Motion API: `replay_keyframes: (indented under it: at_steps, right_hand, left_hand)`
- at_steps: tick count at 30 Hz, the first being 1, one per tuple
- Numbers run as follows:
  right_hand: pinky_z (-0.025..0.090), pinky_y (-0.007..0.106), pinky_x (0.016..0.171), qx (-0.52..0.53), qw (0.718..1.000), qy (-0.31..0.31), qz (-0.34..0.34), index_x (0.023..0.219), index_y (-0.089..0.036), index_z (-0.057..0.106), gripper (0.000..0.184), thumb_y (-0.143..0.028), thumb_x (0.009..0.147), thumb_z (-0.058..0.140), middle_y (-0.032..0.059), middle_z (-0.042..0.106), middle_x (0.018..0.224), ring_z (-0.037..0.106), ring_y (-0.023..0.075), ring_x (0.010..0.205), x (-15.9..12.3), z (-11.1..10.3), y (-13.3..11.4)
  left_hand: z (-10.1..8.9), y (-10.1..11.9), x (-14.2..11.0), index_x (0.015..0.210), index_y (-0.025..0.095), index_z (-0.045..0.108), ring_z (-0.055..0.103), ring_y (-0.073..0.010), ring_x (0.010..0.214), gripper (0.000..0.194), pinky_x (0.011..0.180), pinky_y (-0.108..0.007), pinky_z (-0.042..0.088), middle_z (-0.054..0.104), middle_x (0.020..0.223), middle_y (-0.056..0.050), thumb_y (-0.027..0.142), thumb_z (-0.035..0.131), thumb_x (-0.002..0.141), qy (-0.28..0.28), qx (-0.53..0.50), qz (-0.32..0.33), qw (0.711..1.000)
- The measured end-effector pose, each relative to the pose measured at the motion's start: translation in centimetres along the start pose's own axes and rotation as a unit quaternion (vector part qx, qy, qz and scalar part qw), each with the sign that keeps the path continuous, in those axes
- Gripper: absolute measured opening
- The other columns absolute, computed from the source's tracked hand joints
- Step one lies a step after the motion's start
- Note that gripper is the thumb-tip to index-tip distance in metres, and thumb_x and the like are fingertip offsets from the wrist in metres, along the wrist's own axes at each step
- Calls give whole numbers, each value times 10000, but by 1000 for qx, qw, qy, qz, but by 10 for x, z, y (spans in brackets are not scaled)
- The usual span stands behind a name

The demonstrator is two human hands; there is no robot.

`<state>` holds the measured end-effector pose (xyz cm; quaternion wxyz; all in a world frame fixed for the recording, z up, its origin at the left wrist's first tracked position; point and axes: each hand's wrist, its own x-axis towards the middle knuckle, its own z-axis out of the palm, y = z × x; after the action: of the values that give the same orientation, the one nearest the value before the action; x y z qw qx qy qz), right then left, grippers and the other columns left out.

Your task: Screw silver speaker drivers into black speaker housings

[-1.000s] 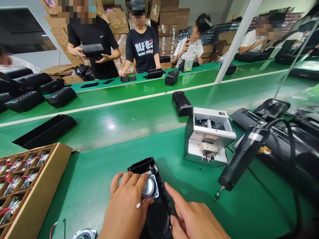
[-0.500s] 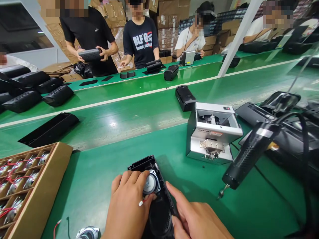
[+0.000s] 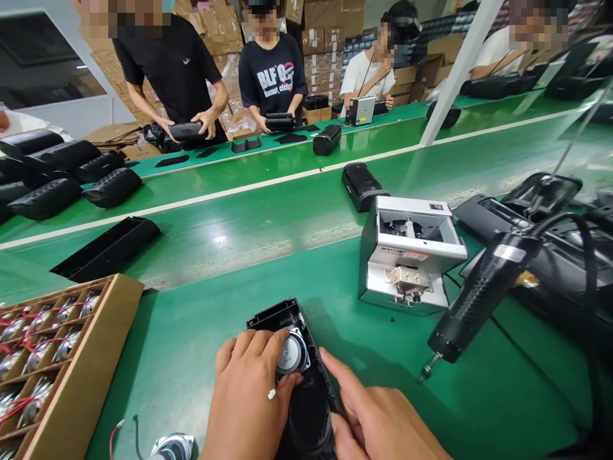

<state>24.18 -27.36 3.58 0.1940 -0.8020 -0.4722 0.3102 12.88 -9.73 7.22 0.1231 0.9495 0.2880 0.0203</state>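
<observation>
One round speaker (image 3: pixel 290 355) inside the upper end of an open black case (image 3: pixel 317 378), bottom centre of the frame. Holds it there with the left hand (image 3: pixel 246 386), fingers close together over its left side, thumb at its lower edge. Clamps the case's right side with thumb and forefinger of the right hand (image 3: pixel 378 418). Bottom left, a loose speaker (image 3: pixel 175 447) near a cardboard box (image 3: pixel 96 358); right, a power screwdriver (image 3: pixel 483 295).
</observation>
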Motion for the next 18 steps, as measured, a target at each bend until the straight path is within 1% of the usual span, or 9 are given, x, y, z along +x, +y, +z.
replay_keyframes:
  at_steps: [3, 5, 7, 9, 11, 14, 16, 18]
  right_hand:
    - [316, 333, 552, 4, 1000, -13, -2, 1692, -159, 290, 846, -196, 872, 496, 17, 752, 768, 706, 250, 632, 2, -2, 0]
    - [327, 331, 556, 3, 1000, -21, 1, 1699, -160, 264, 847, -196, 884, 488, 19, 753, 777, 708, 252, 638, 4, -3, 0]
    - [341, 330, 565, -5, 1000, -24, 5, 1704, -154, 245, 846, -195, 892, 483, 27, 756, 792, 715, 256, 648, 5, -4, -1]
    - [356, 334, 583, -19, 1000, -22, 9, 1704, -145, 241, 844, -190, 895, 479, 40, 762, 814, 732, 268, 679, 5, -4, -3]
    - [371, 337, 598, -18, 1000, -21, 11, 1701, -144, 250, 839, -191, 896, 481, 46, 769, 830, 745, 276, 710, 4, -4, -4]
    - [389, 332, 599, 13, 1000, -17, 9, 1697, -161, 267, 832, -208, 898, 493, 37, 775, 832, 749, 271, 707, 3, -4, -6]
    - [391, 331, 590, 19, 1000, -6, 6, 1693, -171, 283, 826, -214, 897, 499, 32, 778, 830, 746, 266, 687, 2, -3, -6]
    - [387, 331, 583, 13, 1000, 9, 4, 1687, -173, 301, 818, -213, 894, 497, 29, 776, 818, 741, 263, 670, 1, -3, -6]
  left_hand:
    - [1, -1, 0, 1313, 292, 706, 623, -284, 1190, 478, 1085, -523, 371, 754, 1218, -7, 146, 790, 866, 5, 7, 3, 1000]
    - [2, -2, -1, 1334, 294, 703, 634, -287, 1173, 471, 1079, -535, 394, 752, 1217, -17, 148, 752, 889, 7, 20, 13, 1000]
    - [5, -4, -1, 1386, 286, 683, 637, -308, 1187, 487, 1089, -565, 415, 737, 1262, -47, 171, 704, 914, 9, 41, 34, 999]
    - [9, -6, -2, 1460, 234, 638, 628, -343, 1231, 536, 1122, -603, 427, 704, 1335, -100, 228, 669, 925, 1, 51, 63, 997]
    - [14, -9, -3, 1510, 169, 590, 631, -346, 1248, 558, 1119, -585, 474, 673, 1380, -143, 246, 579, 958, -18, 31, 73, 997]
    - [21, -13, -6, 1524, 136, 571, 663, -303, 1215, 544, 1040, -496, 570, 656, 1387, -159, 228, 419, 1010, -37, -29, 38, 998]
    - [24, -14, -7, 1530, 153, 566, 663, -297, 1231, 544, 1039, -488, 581, 647, 1406, -150, 253, 398, 1023, -33, -58, 14, 998]
    - [24, -14, -7, 1530, 176, 567, 654, -298, 1260, 541, 1065, -494, 570, 640, 1427, -135, 265, 422, 1016, -30, -74, 3, 997]
